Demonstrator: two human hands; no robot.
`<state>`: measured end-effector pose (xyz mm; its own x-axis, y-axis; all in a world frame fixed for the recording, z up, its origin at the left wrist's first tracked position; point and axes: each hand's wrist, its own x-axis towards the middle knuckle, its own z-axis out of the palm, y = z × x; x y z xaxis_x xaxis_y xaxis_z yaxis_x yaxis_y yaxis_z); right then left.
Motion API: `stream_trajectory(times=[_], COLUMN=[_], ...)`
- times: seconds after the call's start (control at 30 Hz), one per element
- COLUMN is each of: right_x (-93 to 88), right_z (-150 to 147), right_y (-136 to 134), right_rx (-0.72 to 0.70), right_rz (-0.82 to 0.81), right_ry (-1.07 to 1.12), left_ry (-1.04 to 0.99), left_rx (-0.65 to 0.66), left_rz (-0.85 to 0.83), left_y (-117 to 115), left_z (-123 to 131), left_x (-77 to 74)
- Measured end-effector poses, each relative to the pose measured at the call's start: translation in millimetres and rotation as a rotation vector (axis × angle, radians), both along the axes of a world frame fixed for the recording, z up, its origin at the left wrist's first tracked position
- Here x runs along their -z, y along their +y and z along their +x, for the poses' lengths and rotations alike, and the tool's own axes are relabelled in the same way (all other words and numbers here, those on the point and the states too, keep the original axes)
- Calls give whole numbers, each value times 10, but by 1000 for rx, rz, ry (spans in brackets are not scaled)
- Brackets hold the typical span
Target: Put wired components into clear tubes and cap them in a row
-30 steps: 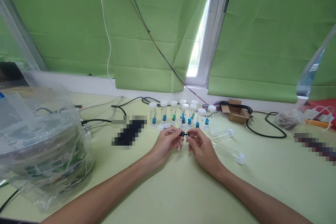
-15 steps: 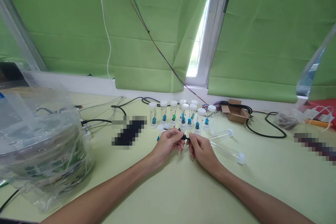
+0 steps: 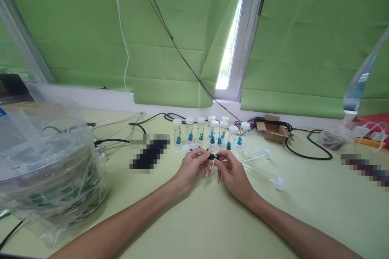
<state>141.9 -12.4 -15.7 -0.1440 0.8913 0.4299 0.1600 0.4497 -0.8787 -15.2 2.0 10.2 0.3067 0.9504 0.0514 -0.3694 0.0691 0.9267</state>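
Between my two hands is a small black part (image 3: 214,157), too small for its kind to show. My left hand (image 3: 195,166) pinches its left side, with a thin rod or wire sticking out leftward above the fingers. The thumb and fingertips of my right hand (image 3: 231,170) close on its right end. Just behind my hands stand several clear tubes (image 3: 178,134) with white caps, each holding a small blue or green piece with wires. Two more clear tubes (image 3: 263,175) lie on their sides by my right hand. A bit of blue (image 3: 182,160) shows beside my left hand.
A plastic-wrapped round stack (image 3: 57,178) stands at the left on the pale table (image 3: 200,226). Black cables (image 3: 310,157) and an open cardboard box (image 3: 275,132) lie at the back right. Blurred dark patches (image 3: 152,151) sit left and far right.
My right hand's fingertips have moved slightly left and up, closer to my left hand along the black part. My left hand stays nearly still.
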Motion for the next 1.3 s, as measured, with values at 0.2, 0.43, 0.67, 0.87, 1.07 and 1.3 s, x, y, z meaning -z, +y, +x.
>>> stream_trajectory(times=[0.2,0.43,0.67,0.87,1.07,1.3], right_x=[-15,0,25,22,35,33], right_z=[6,11,3,-7,-3,9], right_y=[-2,25,39,35,45,42], right_rx=[-19,-7,-33,-95,-86,-82], right_rz=[14,-42,-83,-71,-52,-56], right_ry=[-26,-65,7,52,17,-4], left_ry=[47,116,103,64,67,72], left_rx=[5,34,-14,-34,-24,-26], left_rz=[42,107,89,65,77,65], left_y=[9,-20,9,32,37,22], left_z=[-7,-1,5,-18,-16,-14], left_x=[30,-7,28,56,77,65])
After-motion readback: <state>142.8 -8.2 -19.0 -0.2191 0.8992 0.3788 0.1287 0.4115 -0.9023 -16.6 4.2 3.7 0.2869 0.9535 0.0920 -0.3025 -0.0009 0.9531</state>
